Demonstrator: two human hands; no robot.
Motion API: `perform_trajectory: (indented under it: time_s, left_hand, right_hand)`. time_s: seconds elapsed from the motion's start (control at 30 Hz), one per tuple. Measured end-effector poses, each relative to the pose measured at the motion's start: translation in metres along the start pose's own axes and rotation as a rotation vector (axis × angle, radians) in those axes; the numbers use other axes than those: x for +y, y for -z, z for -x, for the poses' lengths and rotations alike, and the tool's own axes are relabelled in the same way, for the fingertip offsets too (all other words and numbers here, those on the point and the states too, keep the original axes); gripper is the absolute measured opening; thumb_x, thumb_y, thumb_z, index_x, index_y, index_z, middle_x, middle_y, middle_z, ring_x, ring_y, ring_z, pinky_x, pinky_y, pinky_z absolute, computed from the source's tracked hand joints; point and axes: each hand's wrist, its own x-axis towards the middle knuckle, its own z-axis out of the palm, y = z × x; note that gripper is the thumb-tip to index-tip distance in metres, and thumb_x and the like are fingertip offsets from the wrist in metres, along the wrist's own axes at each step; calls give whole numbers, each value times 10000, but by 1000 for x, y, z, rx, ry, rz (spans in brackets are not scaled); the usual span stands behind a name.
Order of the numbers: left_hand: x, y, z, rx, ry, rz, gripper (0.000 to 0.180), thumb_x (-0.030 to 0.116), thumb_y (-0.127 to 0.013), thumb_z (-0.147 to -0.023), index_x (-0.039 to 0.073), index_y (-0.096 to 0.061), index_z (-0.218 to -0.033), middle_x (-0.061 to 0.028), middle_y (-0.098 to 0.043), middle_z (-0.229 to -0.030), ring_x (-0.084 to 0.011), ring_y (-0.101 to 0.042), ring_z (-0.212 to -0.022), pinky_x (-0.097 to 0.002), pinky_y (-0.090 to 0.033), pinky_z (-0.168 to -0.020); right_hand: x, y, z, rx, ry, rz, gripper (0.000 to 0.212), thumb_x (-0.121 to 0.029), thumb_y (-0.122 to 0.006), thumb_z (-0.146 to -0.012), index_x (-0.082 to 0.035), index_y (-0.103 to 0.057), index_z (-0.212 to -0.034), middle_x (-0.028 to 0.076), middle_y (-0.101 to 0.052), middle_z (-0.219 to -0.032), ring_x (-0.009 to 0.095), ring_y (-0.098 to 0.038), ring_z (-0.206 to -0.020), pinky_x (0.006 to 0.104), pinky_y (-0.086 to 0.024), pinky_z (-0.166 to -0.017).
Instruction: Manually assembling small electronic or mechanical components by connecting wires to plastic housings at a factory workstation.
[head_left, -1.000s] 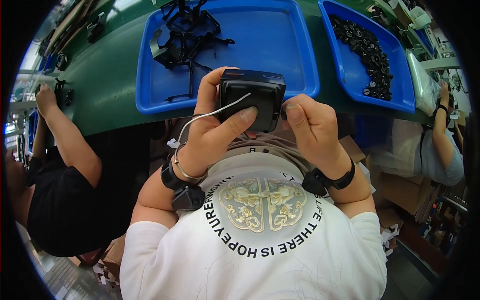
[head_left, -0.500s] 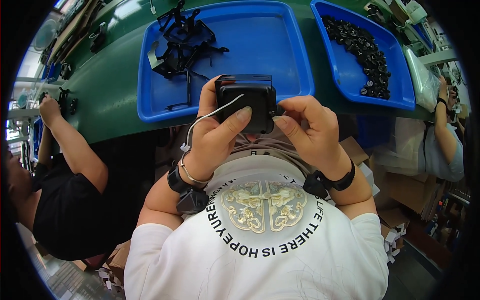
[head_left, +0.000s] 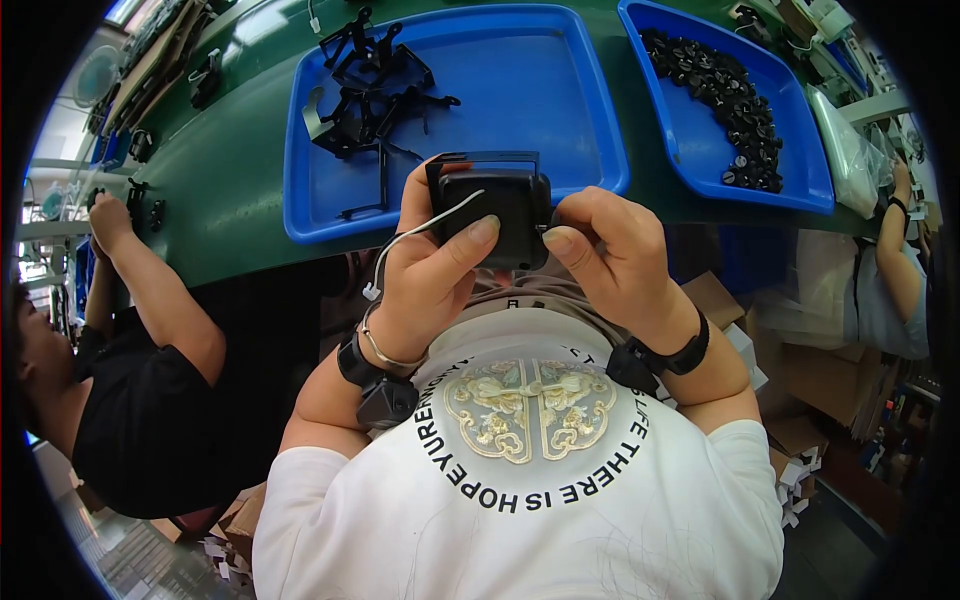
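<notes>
My left hand (head_left: 430,255) is closed around a black box-shaped device (head_left: 515,225), its thumb lying across the upper face. A black U-shaped bracket (head_left: 487,157) fits over the device's far end. From the device a thin white cable (head_left: 412,232) runs over my left hand and ends in a small white plug (head_left: 371,292). My right hand (head_left: 620,250) is at the device's right side, thumb and curled forefinger drawn together in a pinch. A small dark part shows at that edge by the thumb tip; whatever lies between the fingers is hidden.
Beyond my hands, a blue tray (head_left: 510,95) holds several black metal brackets (head_left: 375,90). Another blue tray (head_left: 690,150) to the right contains many black knobs (head_left: 735,105), with a clear plastic bag (head_left: 845,160) beside it. People work at the green table (head_left: 215,170) on both sides.
My right fingers have shifted slightly at the device's side, and the dark part between them and the device shows less. The device stays in my left hand; the cable's plug hangs slightly differently.
</notes>
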Motion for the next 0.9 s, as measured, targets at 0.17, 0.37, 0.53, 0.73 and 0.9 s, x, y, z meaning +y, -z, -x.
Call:
perform_trajectory:
  time_s: [0.17, 0.37, 0.53, 0.73, 0.9]
  left_hand:
    - [-6, 5, -2, -67, -241, -276, 510, 18, -583, -849, 88, -306, -1271, -85, -518, -1101, -157, -562, -984, -264, -520, -741]
    - [-4, 4, -1, 1, -133, -96, 517, 7, -590, -845, 90, -303, -1267, -87, -519, -1101, -160, -558, -986, -269, -513, -770]
    - [-7, 4, -2, 19, -139, -96, 518, 8, -596, -843, 92, -305, -1263, -91, -524, -1097, -162, -563, -980, -281, -520, -764]
    - [-6, 3, 1, 25, -183, -94, 513, 11, -593, -845, 91, -303, -1260, -96, -527, -1100, -169, -570, -975, -294, -529, -749]
    - [-6, 6, 2, 35, -117, -96, 504, 20, -586, -854, 93, -299, -1261, -94, -526, -1104, -169, -570, -974, -289, -525, -751]
  right_hand:
    - [-2, 3, 5, -148, -449, -247, 296, -299, -539, -930, -10, -568, -875, 15, -533, -689, 60, -438, -554, 190, -345, -494]
    - [-4, -7, 8, 126, -414, -394, 334, -318, -521, -938, 2, -574, -862, 10, -529, -667, 60, -428, -558, 195, -345, -500]
    - [-1, -8, 7, 110, -169, -93, 320, -312, -523, -937, 5, -564, -942, 15, -547, -696, 69, -451, -573, 215, -375, -514]
    - [-5, -5, 0, -27, -219, -91, 331, -314, -515, -939, 3, -529, -1032, 34, -580, -752, 94, -488, -589, 219, -412, -550]
    - [1, -3, 0, -194, -288, 123, 315, -282, -526, -936, 0, -489, -1072, 54, -580, -730, 103, -498, -586, 214, -417, -561]
